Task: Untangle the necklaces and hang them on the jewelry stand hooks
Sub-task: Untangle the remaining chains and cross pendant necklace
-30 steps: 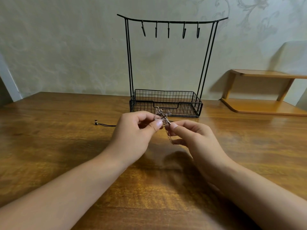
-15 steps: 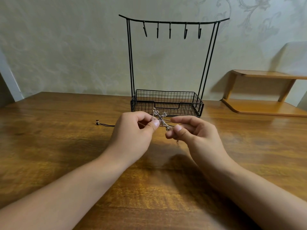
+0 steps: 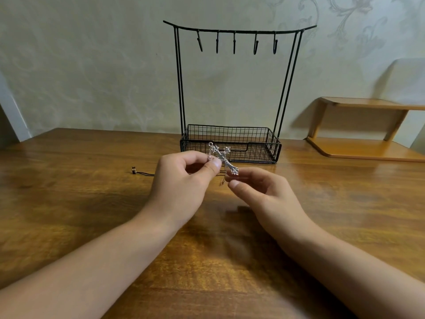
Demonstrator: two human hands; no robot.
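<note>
Head | left hand [image 3: 184, 180] pinches cross pendant [image 3: 222, 157] | right hand [image 3: 259, 192] curled, touching pendant's foot, grip unclear

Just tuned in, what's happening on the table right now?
A person is working on a silver cross pendant above the wooden table. The left hand pinches it near the middle; the right hand is at its lower tip, fingers curled. A black cord trails out to the left. The jewelry stand behind has all five hooks bare, so nothing is hung yet.
</note>
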